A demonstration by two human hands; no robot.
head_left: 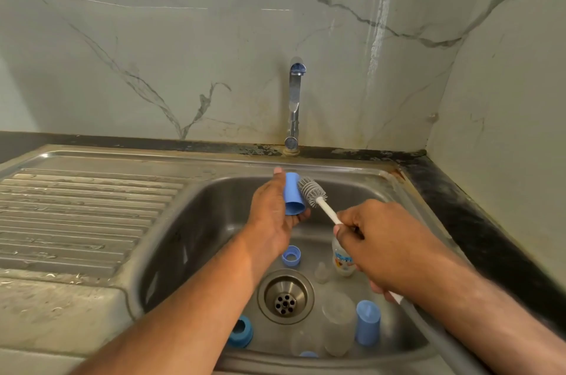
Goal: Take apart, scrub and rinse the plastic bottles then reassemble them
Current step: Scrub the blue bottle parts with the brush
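Head view: the blue cap [293, 195] sits in the left hand [271, 215], fingers curled round it above the sink [190, 221], its long axis leaning up and away, open mouth down toward the right. Just beside it, touching its wall, is the grey ribbed head of the brush [311, 191]; the right hand [379, 246] grips the white handle. To scrub inside, I'd judge the brush must enter from below. Loose blue rings, a second cap [367, 322] and cloudy bottles lie around the drain [285, 296].

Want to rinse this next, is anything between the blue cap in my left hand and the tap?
Nothing visible. The blue cap in the left hand sits below the tap; the brush head, held by the right hand, is beside it, not above.
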